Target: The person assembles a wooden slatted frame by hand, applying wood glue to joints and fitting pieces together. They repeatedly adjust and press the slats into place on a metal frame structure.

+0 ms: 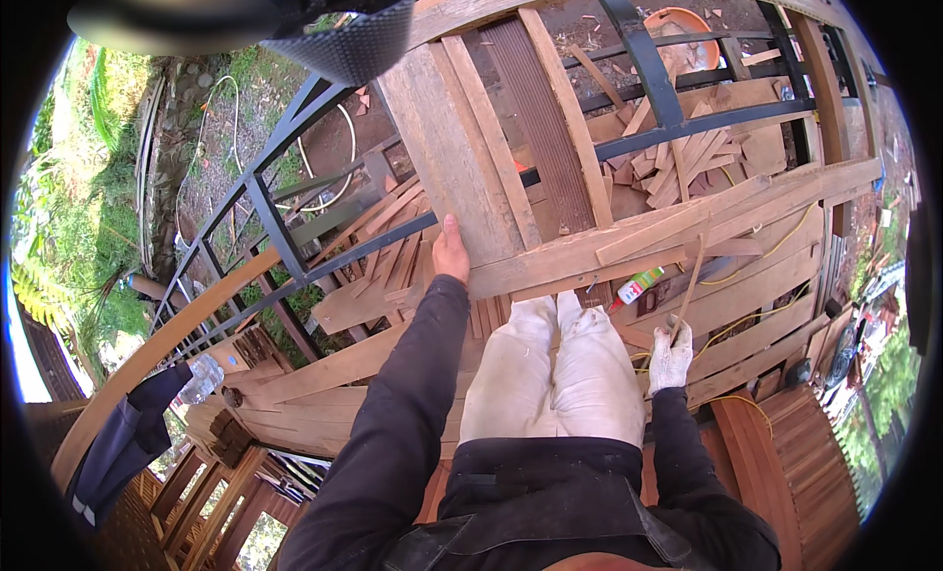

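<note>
My bare left hand (451,251) grips the edge of a wide, weathered wooden board (444,143) near its lower left corner. The thumb lies along the board and the other fingers are mostly hidden. My right hand (671,359), in a white work glove, is closed around the lower end of a thin wooden strip (695,274). The strip points up and away, near a long wooden rail (629,239) in front of my legs. Between my legs and the right hand lies a green and white bottle (640,284) with a red nozzle.
Dark metal framing (275,222) curves along the left and far sides. A heap of wood offcuts (683,163) lies beyond the rail. An orange tub (681,40) stands at the far right. A yellow cord (744,320) runs across the planks at right. Dark cloth (123,443) hangs at lower left.
</note>
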A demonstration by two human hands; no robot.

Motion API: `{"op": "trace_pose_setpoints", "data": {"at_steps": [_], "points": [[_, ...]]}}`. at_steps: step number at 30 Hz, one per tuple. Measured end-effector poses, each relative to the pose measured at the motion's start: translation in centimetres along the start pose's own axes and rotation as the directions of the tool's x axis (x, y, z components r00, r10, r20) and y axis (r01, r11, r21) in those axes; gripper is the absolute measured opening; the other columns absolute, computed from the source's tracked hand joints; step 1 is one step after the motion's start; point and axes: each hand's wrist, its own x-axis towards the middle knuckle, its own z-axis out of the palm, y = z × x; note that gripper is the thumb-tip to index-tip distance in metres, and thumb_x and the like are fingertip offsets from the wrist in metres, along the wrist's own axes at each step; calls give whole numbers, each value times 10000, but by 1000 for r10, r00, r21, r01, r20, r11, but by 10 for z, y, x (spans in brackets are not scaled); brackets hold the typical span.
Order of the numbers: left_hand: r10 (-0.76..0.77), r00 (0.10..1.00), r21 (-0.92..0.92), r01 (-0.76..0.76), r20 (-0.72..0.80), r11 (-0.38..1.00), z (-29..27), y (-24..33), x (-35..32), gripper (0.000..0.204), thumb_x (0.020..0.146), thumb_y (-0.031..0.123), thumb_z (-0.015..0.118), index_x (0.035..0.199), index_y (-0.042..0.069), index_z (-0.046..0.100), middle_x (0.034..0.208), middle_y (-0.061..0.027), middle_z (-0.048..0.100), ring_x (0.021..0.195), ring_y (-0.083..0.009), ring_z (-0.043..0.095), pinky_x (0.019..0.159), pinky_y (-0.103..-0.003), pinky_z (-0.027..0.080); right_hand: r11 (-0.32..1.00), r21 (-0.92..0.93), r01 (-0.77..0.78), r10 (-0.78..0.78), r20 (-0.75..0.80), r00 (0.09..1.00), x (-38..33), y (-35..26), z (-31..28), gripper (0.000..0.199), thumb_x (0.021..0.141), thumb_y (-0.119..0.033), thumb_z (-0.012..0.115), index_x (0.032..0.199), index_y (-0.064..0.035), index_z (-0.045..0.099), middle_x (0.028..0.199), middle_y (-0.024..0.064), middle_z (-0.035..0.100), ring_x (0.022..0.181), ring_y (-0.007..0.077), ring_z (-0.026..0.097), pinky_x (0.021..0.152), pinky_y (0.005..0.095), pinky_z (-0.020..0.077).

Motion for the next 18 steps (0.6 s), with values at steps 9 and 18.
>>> {"op": "trace_pose_setpoints", "data": {"at_steps": [9,18], "points": [[539,840,423,-467,-63,776,-16,53,-2,725,978,384,664,1506,-51,425,1507,-256,498,1452,-381,435,1211,-461,318,933,155,-324,350,-190,917,-28,36,-13,538,1015,-131,604,1502,6,421,1329,187,615,1171,289,615,1021,394,487],[698,700,771,-527,154,359,31,99,21,833,964,392,629,1630,49,266,1704,-164,235,1601,-358,161,1280,-579,128,853,-349,-389,389,-74,918,-65,114,2,490,902,-166,638,1365,-20,573,1246,247,676,1179,378,651,1010,431,508]]}}
